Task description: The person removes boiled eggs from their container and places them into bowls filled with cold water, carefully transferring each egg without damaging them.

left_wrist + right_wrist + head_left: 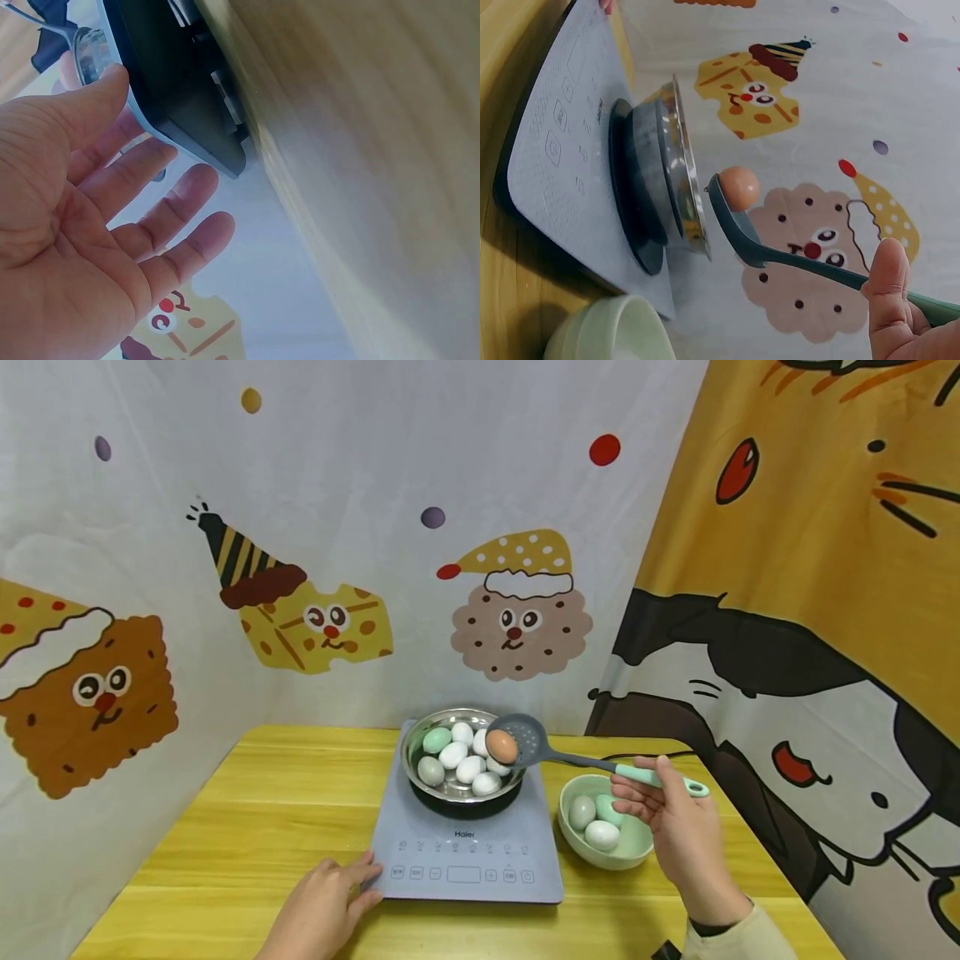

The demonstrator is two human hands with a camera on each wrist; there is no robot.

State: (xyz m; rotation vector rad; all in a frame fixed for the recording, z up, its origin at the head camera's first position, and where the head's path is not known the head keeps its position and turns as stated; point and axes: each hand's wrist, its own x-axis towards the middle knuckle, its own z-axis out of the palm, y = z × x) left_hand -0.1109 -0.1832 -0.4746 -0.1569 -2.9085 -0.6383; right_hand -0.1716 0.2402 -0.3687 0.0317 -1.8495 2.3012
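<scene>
My right hand [686, 835] holds a slotted spoon [577, 759] by its mint-green handle, thumb on top. In the spoon's dark grey perforated bowl sits a brown egg [502, 747], above the right side of a steel pan [408, 768]. Several white and greenish eggs [453, 755] lie in the pan, which stands on a grey induction cooker [465, 852]. With fairly straight fingers, my left hand [324, 902] touches the cooker's front left corner. The left wrist view shows its thumb and fingers [124, 176] at the cooker's edge.
A pale green bowl [567, 842] with a white, a greyish and a green egg [609, 810] stands right of the cooker, below the spoon handle. A black cable [652, 754] runs along the back of the wooden table [300, 810]. Printed curtains hang behind and at the sides.
</scene>
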